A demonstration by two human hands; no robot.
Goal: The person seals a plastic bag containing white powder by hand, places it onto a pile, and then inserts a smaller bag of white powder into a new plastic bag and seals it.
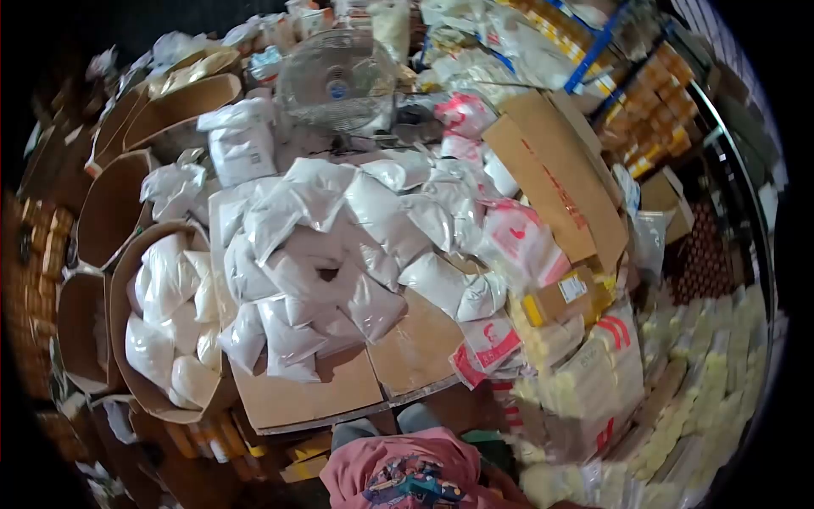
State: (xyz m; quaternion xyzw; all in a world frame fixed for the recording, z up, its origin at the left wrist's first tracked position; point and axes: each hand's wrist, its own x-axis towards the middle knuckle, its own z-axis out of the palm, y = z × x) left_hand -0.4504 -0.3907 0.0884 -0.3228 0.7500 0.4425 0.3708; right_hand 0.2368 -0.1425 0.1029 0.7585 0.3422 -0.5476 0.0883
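Neither of my hands shows clearly; a dark sliver at the bottom edge beside my pink shirt point(407, 471) may be part of an arm. In front of me, filled white plastic bags point(309, 263) lie heaped on a surface covered with flattened cardboard point(309, 399). The bags overlap, and some lean on others. To the right of the heap lie pink-and-white printed bags point(519, 242), with a red-and-white printed packet point(492, 339) nearer to me.
Left stands a round-sided cardboard bin point(123, 280) holding several filled bags point(165, 288). A fan point(337, 81) stands behind the heap. Large cardboard sheets point(547, 178) lean at the right, above a small box point(564, 297). Wrapped packs point(598, 373) are stacked at the lower right.
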